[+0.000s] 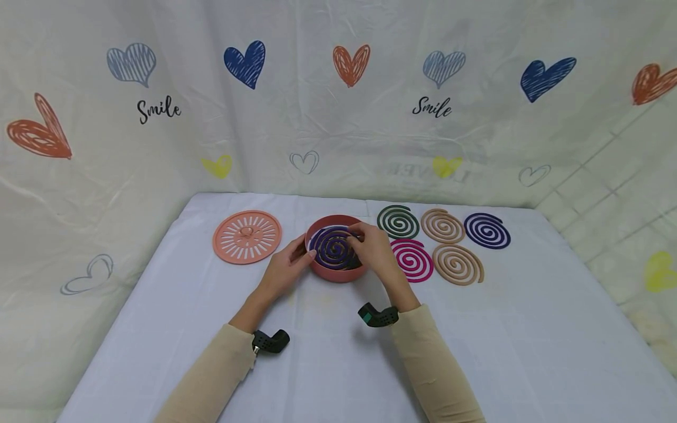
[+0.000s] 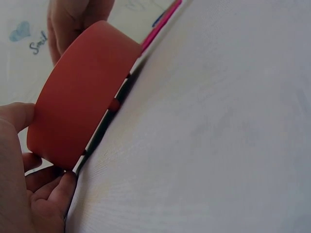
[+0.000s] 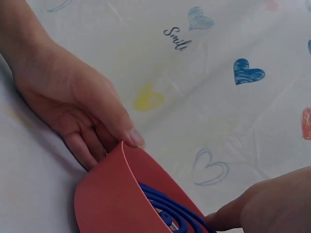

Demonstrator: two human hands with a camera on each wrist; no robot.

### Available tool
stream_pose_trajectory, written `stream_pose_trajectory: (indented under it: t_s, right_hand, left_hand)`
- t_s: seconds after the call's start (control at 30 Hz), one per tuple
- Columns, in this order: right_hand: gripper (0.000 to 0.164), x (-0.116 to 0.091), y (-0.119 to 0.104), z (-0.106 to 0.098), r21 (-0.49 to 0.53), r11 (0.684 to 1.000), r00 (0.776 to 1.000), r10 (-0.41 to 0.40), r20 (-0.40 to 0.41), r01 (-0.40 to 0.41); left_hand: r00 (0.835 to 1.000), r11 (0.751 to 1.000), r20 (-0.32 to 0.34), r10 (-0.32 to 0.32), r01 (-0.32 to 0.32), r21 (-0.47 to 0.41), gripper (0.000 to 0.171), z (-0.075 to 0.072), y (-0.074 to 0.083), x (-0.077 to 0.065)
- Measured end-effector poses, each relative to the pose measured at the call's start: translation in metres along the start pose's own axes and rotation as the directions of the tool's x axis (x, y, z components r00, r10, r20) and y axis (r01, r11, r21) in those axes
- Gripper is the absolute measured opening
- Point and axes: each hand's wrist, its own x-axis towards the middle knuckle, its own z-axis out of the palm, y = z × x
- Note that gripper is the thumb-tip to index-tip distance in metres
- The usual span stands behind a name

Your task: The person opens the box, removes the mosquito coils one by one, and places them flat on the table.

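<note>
A round red mosquito coil holder (image 1: 338, 276) stands on short feet on the table, with a dark blue mosquito coil (image 1: 328, 247) lying inside it. My left hand (image 1: 285, 269) holds the holder's left side, thumb at the rim and fingers curled low against the wall, as the left wrist view shows. From the right, my right hand (image 1: 372, 247) reaches over the rim and pinches the blue coil's edge. In the right wrist view the coil (image 3: 167, 204) sits below the rim, and the holder's lower part is cut off.
A salmon slotted lid (image 1: 224, 249) with a ring handle lies left of the holder. To the right lie a green coil (image 1: 398, 236), a pink coil (image 1: 429, 264), two tan coils (image 1: 443, 241) and another dark blue coil (image 1: 505, 235). Behind the table hangs a heart-printed curtain (image 1: 317, 117).
</note>
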Motion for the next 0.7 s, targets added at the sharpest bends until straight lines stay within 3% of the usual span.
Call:
stream_pose_trajectory:
  t_s: [0.4,0.7]
  right_hand:
    - [0.022,0.003,0.012,-0.006,0.09,0.994,0.996,-0.061,0.062,0.056]
    - [0.022,0.004,0.013,-0.008,0.085,0.995,0.995,-0.062,0.084,0.055]
  left_hand:
    - [1.0,1.0,0.003,0.008,-0.008,-0.012,0.064,0.0,-0.001,-0.001]
    - [1.0,1.0,0.003,-0.001,0.001,0.0,0.065,0.0,-0.001,0.0]
